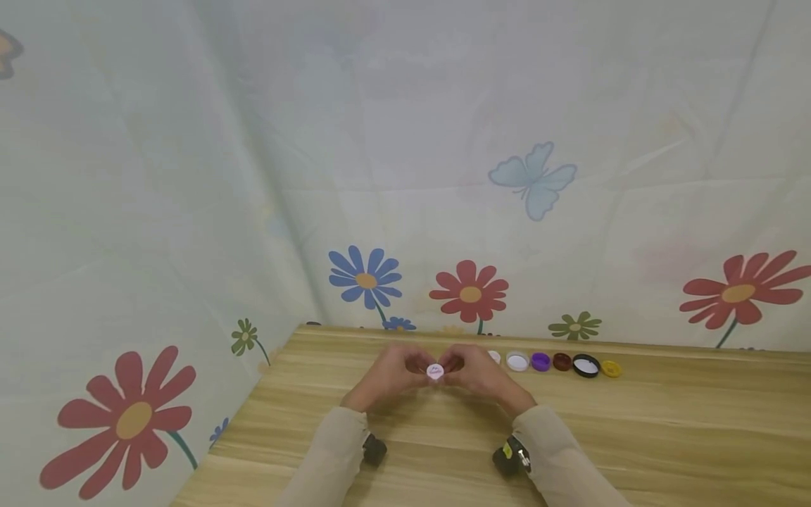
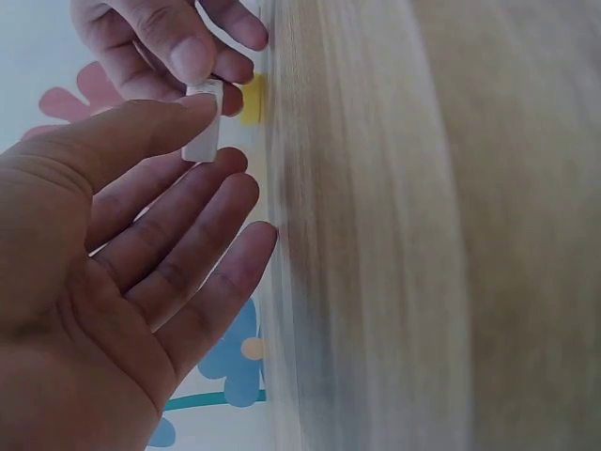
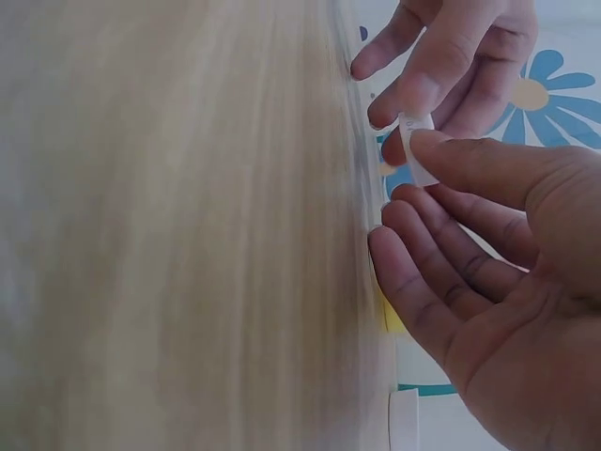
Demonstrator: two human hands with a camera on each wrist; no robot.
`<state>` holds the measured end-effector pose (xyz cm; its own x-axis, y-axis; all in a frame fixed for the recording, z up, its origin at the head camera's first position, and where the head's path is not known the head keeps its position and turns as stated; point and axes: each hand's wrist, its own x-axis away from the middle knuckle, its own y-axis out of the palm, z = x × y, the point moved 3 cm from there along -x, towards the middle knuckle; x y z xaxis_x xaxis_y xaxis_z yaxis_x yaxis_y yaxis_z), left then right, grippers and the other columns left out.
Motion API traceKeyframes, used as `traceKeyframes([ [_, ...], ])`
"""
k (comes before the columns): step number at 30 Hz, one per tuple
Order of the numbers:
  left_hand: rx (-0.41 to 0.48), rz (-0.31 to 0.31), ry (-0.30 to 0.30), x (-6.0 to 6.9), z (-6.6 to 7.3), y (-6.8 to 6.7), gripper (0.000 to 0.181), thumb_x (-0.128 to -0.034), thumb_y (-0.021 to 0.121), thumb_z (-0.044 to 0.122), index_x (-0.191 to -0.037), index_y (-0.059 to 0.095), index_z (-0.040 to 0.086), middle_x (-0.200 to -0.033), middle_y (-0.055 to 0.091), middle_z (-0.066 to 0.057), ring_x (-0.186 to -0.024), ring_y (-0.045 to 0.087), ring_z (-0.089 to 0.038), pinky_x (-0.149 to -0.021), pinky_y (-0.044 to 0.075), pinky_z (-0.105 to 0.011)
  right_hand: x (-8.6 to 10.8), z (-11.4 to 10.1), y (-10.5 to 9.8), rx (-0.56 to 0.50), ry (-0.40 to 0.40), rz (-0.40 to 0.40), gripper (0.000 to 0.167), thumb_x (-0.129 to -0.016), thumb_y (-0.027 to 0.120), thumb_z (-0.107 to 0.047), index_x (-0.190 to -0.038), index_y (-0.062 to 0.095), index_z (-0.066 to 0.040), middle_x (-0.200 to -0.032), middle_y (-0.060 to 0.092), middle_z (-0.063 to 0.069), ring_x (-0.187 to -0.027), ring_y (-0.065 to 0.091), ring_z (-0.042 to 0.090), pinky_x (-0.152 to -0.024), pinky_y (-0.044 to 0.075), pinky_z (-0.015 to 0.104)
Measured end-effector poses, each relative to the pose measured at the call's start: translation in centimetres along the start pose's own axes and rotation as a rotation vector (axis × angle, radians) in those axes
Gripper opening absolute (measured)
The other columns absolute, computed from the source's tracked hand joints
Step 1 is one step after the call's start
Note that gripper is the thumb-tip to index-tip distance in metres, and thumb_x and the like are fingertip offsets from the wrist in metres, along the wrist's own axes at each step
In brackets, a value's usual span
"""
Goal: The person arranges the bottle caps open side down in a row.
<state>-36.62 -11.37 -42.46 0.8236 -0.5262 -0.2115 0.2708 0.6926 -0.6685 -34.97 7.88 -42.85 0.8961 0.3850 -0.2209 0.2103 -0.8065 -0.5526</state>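
Between my two hands is a small white round cap (image 1: 435, 371) with pink printing on its flat top, held just above the wooden table. My left hand (image 1: 395, 373) pinches one side of it with thumb and forefinger. On the opposite side, my right hand (image 1: 474, 370) pinches it too. Seen edge-on in the left wrist view, the white cap (image 2: 203, 141) has a plain, thin side wall. The right wrist view shows the cap (image 3: 421, 167) under both thumbs, with the other fingers of my right hand (image 3: 507, 254) spread loosely below.
Right of my hands, a row of caps lies along the table's back: a partly hidden pale one (image 1: 494, 357), a white one (image 1: 517, 362), a purple one (image 1: 541, 362), a dark red one (image 1: 562, 362), a black-rimmed one (image 1: 586, 365) and a yellow one (image 1: 611, 369). A flower-printed curtain (image 1: 405, 211) hangs behind.
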Motion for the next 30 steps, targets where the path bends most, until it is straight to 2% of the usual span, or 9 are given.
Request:
traceKeyframes([
  [13,-0.029,-0.040,-0.067,0.41,0.00,0.21,0.024,-0.0883,0.087,0.005,-0.111,0.081,0.012,-0.099,0.077,0.006,-0.093,0.070,-0.012,-0.088,0.058,-0.035,0.20,-0.09,0.52,0.061,0.019,0.000,0.018,-0.084,0.086,-0.001,-0.098,0.074,-0.002,-0.087,0.069,0.001,-0.082,0.062,0.012,-0.079,0.055,0.031],
  [21,-0.032,-0.043,-0.059,0.50,0.11,0.24,0.023,-0.0870,0.086,0.002,-0.109,0.081,0.009,-0.098,0.077,0.003,-0.090,0.069,-0.013,-0.085,0.057,-0.033,0.37,-0.34,0.71,0.068,0.068,-0.008,0.018,-0.085,0.086,-0.002,-0.098,0.073,-0.004,-0.086,0.068,0.000,-0.082,0.062,0.014,-0.078,0.054,0.031],
  [30,-0.058,-0.045,-0.058,0.43,0.16,0.27,0.021,-0.0846,0.087,-0.001,-0.104,0.082,0.007,-0.095,0.077,0.003,-0.089,0.067,-0.014,-0.084,0.056,-0.034,0.42,-0.33,0.99,0.085,0.058,-0.027,0.018,-0.086,0.086,-0.002,-0.098,0.073,-0.003,-0.086,0.068,0.000,-0.081,0.062,0.014,-0.076,0.056,0.031],
])
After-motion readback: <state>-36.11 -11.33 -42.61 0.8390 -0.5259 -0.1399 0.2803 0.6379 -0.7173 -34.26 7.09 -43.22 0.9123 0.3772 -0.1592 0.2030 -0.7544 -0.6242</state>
